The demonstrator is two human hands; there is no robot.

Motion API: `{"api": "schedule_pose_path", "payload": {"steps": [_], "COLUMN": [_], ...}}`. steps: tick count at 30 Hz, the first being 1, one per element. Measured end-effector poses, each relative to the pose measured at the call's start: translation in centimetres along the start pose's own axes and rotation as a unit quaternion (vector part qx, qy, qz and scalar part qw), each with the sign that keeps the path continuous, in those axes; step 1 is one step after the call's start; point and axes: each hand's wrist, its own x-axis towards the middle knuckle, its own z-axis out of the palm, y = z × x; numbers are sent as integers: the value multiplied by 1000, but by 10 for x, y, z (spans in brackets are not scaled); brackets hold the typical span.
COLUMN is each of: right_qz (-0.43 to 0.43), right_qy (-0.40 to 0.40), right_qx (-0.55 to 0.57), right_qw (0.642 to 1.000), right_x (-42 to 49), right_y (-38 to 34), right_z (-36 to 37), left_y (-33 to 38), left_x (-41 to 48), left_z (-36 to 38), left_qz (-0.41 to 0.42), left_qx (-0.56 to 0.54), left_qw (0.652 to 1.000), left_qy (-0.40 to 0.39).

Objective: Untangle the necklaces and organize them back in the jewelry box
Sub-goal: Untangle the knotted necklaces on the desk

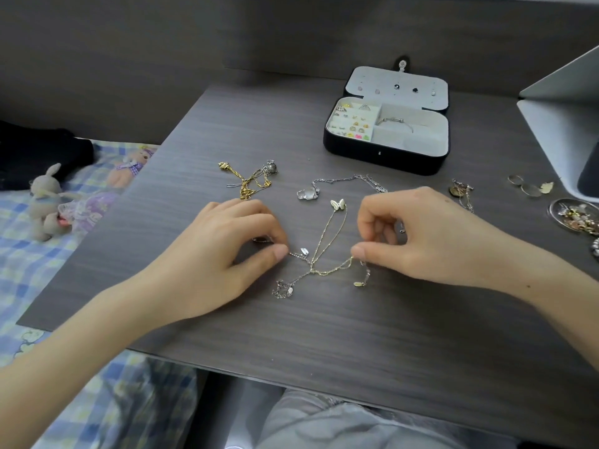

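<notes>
Hands arch over the dark wood-grain table [324,335]. I see the left hand [227,251] knuckles-up, thumb and curled forefinger pinching a fine silver chain [296,255]. The right hand [418,234] mirrors it, thumb and forefinger pinching the thin gold chain [334,270] that carries a butterfly pendant [337,204]. Both chains cross in a knot between the hands. Beyond them sits the open black jewelry box [389,160], pale felt-lined, with rings in its left compartments. A gold-and-silver tangle [249,179] lies further left.
</notes>
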Motion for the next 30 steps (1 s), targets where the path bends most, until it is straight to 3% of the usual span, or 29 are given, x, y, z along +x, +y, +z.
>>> {"api": "schedule_pose_path", "payload": {"steps": [4, 10, 12, 15, 17, 20, 24, 30], "right_qz": [13, 62, 75, 55, 37, 14, 12, -1], "right_qy": [-51, -103, -130, -67, -9, 8, -26, -70], "right_qx": [-36, 28, 1, -108, -111, -50, -1, 7], "right_qw": [998, 992, 989, 990, 993, 999, 1000, 998], "right_x": [-1, -10, -12, -11, -6, 5, 19, 31], "right_y": [4, 10, 9, 5, 0, -6, -12, -16], "right_z": [-7, -15, -16, -18, -15, -3, 10, 18], "left_y": [-8, -12, -12, -12, -11, -7, -3, 3], "left_x": [6, 16, 19, 20, 21, 23, 26, 32], "left_z": [-2, -3, -3, -2, -1, -5, -11, -13], "left_qz": [-6, 1, 13, 51, 61, 14, -87, -92], "left_qx": [55, 27, 41, 97, 113, 34, -88, -174], "left_qw": [998, 998, 997, 992, 990, 996, 986, 972], "left_qy": [-7, -62, -67, -63, -65, -84, -110, -131]}}
